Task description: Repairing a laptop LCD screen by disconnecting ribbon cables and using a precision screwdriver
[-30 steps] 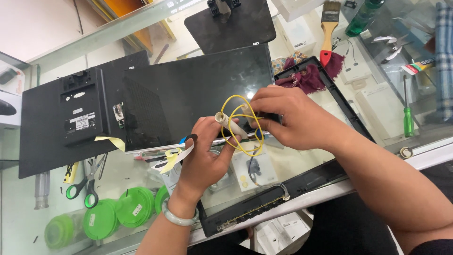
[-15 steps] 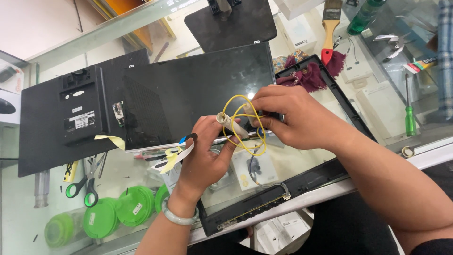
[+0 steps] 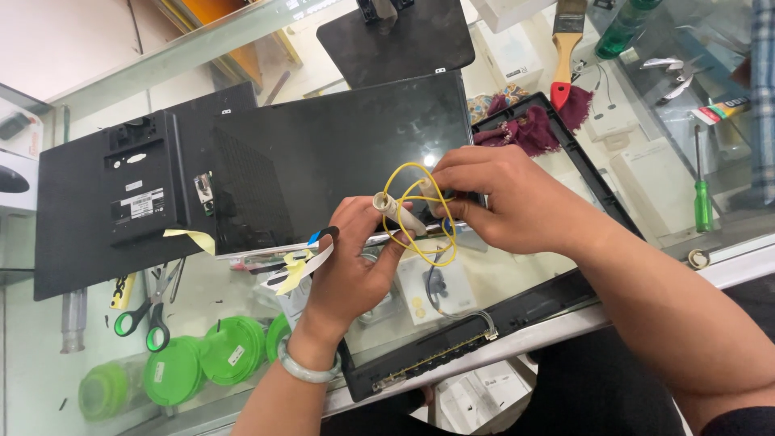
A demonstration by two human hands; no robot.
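From the head view, little has shifted since a moment ago: both hands stay over the dark panel (image 3: 339, 153). The left hand (image 3: 351, 270) pinches a small pale tube (image 3: 395, 211), while the right hand (image 3: 504, 198) grips the yellow wire loops (image 3: 412, 206), which hang between them above the glass bench (image 3: 48, 379).

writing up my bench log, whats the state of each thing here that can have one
left hand: closed on a small pale connector of the yellow wire
right hand: pinching the yellow wire, which is looped
screen panel: dark, lying flat
black bezel frame: detached, on the glass
scissors: closed
paintbrush: lying idle
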